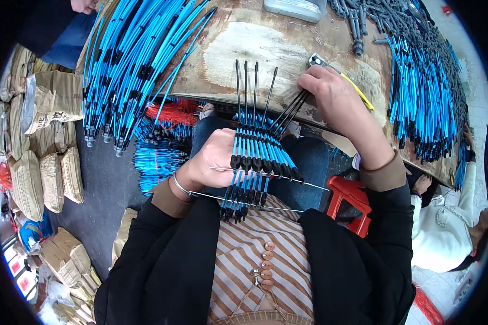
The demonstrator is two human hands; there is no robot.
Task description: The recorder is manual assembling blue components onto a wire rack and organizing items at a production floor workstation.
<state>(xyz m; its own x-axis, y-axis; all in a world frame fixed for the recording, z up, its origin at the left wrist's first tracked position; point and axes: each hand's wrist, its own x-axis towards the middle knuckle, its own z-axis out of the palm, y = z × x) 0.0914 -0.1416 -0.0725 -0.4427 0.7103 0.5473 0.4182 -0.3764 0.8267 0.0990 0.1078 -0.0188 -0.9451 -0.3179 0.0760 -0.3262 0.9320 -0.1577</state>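
Note:
My left hand [218, 154] is closed round a fan of blue umbrella ribs [260, 149] with black joints, held above my lap. Two thin metal wires [314, 187] run crosswise through the black ends of the ribs. Dark rod tips spread upward from the bunch over the table edge. Several of these rods slant right to my right hand [331, 89], whose fingers are closed on their ends. Pliers [363, 98] with yellow handles lie partly hidden under that hand, their head showing beyond the knuckles.
Bundles of blue ribs [141, 59] hang over the wooden table [244, 46] at left, others [423, 97] at right. Grey plastic parts [374, 21] and a clear tray [295, 8] are at the back. A red stool [350, 200] stands below; brown sacks [24, 184] line the left. Co-workers sit nearby.

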